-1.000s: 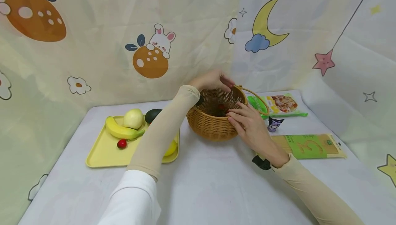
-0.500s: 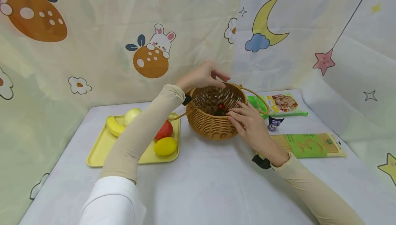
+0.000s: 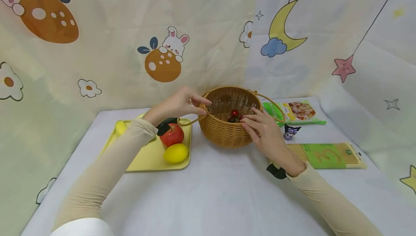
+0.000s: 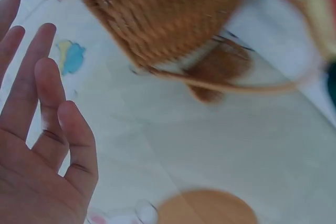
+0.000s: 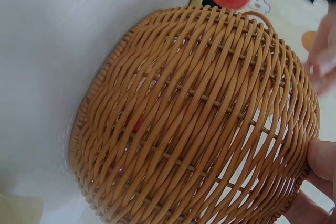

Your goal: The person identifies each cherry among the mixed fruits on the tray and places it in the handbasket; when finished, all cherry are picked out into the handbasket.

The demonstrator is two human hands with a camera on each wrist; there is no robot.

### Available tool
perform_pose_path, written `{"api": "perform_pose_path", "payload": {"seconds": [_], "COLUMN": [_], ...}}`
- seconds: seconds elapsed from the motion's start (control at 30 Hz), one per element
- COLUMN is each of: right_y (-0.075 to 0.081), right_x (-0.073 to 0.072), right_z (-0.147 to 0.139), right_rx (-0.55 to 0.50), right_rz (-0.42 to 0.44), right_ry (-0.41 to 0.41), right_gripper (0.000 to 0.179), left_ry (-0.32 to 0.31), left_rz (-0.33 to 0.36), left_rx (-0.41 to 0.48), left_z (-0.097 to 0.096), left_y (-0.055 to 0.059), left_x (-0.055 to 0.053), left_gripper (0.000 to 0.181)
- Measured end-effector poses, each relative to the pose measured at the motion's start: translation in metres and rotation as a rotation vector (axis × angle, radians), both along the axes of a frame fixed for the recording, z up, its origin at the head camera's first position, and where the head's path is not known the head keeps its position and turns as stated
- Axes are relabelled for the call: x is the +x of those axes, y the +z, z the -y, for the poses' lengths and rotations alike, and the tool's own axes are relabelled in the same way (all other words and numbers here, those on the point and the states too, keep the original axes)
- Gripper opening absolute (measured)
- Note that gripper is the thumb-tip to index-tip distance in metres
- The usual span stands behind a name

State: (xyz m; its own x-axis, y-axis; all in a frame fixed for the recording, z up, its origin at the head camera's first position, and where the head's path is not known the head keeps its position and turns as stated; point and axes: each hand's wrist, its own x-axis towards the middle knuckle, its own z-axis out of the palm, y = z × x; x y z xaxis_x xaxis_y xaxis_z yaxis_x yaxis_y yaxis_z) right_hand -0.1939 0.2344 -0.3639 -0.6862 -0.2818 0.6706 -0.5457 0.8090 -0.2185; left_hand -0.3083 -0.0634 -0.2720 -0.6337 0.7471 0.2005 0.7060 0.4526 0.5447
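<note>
A round wicker basket (image 3: 224, 135) stands upright near the back of the table, its two handles folded outward. Red cherries (image 3: 234, 113) lie inside, partly hidden by the front rim and fingers. My right hand (image 3: 264, 131) holds the basket's front right rim, fingers over the edge and thumb outside. At the basket's left side is my left hand (image 3: 182, 103), thumb and fingers apart and nothing between them; the left wrist view shows its loosely bent fingers (image 4: 50, 85). Below the left wrist, a red apple (image 3: 172, 135) and a yellow lemon (image 3: 176, 153) lie on the yellow tray (image 3: 146, 162).
A banana (image 3: 120, 127) on the tray is mostly hidden by the left arm. To the right are a green food bag (image 3: 300, 111), a small dark figurine (image 3: 290, 131) and a flat pack of noodles (image 3: 328, 155). A printed cloth backdrop rises behind.
My left hand has moved left and down from above the basket to beside its left rim, uncovering the cherries. My right hand has stayed on the rim. The head view has shifted slightly.
</note>
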Motion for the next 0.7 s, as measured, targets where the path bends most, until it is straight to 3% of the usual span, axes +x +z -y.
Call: {"api": "perform_pose_path", "payload": {"seconds": [0.37,0.53,0.7], "right_y": [0.000,-0.001,0.000], "right_x": [-0.001,-0.001,0.000], "right_z": [-0.002,-0.001,0.001], "right_rx": [-0.009,-0.007,-0.007], "right_rz": [-0.026,-0.037,-0.033], "right_ry": [-0.013,-0.002,0.009], "right_gripper": [0.024,0.024,0.024], "left_ry": [0.319,0.439,0.512], "left_rz": [-0.011,0.008,0.035], "left_rx": [-0.062,-0.130,-0.185], "left_z": [0.103,0.144,0.180], "left_y": [-0.011,-0.026,-0.046], "left_x": [0.032,0.052,0.069], "left_gripper": [0.035,0.036,0.037]}}
